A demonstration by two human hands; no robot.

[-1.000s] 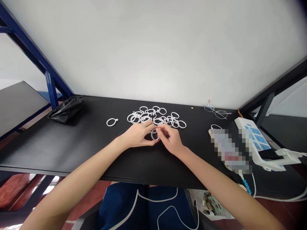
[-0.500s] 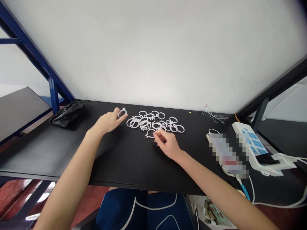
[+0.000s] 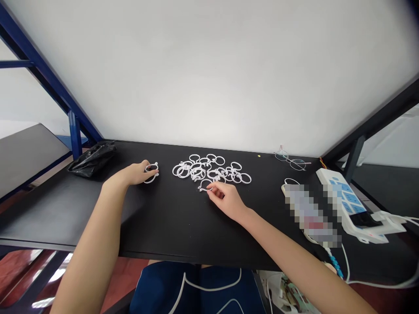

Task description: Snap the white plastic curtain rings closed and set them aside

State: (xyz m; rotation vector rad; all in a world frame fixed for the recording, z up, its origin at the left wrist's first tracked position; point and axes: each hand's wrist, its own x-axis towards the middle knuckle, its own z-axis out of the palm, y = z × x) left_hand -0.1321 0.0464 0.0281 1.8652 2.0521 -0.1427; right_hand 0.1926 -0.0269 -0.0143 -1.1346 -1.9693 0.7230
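Note:
My left hand (image 3: 136,173) is closed on a white curtain ring (image 3: 151,180) with small knobs, low over the black table to the left of the pile. Two white arcs show at its fingertips; I cannot tell if they belong to one ring or two. At the near edge of the pile, my right hand (image 3: 225,197) pinches another white ring (image 3: 203,182) between thumb and forefinger. Several more white curtain rings (image 3: 198,170) lie tangled in a loose heap just beyond it.
A crumpled black plastic bag (image 3: 93,159) lies at the back left of the black table (image 3: 163,226). To the right are eyeglasses (image 3: 297,164), a blurred-out phone (image 3: 310,213) on a cable and a white power strip (image 3: 347,200). A white wall (image 3: 209,74) rises behind.
My left hand has moved left and lower with its ring, away from the pile. The right hand has barely shifted and keeps its pinch at the near ring.

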